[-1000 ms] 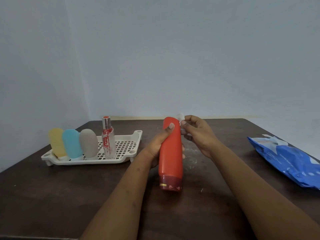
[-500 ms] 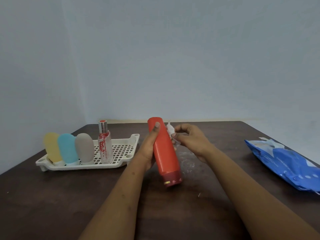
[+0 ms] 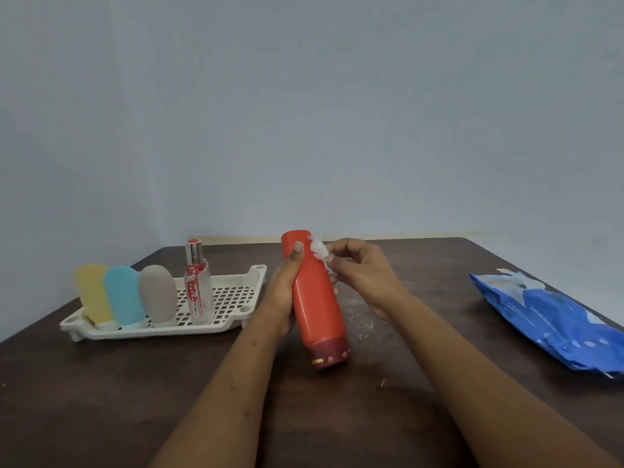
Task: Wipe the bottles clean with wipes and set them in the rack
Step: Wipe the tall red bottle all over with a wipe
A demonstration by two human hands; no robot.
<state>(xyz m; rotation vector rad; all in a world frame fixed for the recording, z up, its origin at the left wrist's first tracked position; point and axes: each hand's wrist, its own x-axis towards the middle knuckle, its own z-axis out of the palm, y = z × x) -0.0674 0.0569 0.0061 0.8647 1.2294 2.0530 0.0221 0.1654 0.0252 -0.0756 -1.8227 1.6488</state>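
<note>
A: Left hand [image 3: 286,293]?
B: Fingers curled round the red bottle [image 3: 319,312], thumb laid along its upper side. The bottle is tilted, dark red cap at the low end nearest the wearer, base up and away.

A: Right hand [image 3: 366,276]?
B: Just right of the left hand. Its fingertips pinch a crumpled white wipe [image 3: 319,254] against the upper end of the bottle, beside the left thumb.

A: Is the cap touching the tabletop [image 3: 101,393]?
B: Cannot tell. It sits low over it.

A: Left of the left hand?
B: White slotted rack [image 3: 162,331], just beside the wrist. 4 bottles stand in it: yellow [image 3: 93,293] farthest from the hand, then light blue [image 3: 123,295], then grey [image 3: 157,293], all 3 cap-down and touching side to side. Nearest the hand is a clear spray bottle [image 3: 198,295] with red print and a silver collar, upright.

A: Right of the right hand?
B: Blue wipes pack [image 3: 553,322], well apart, lying flat near the tabletop edge.
</note>
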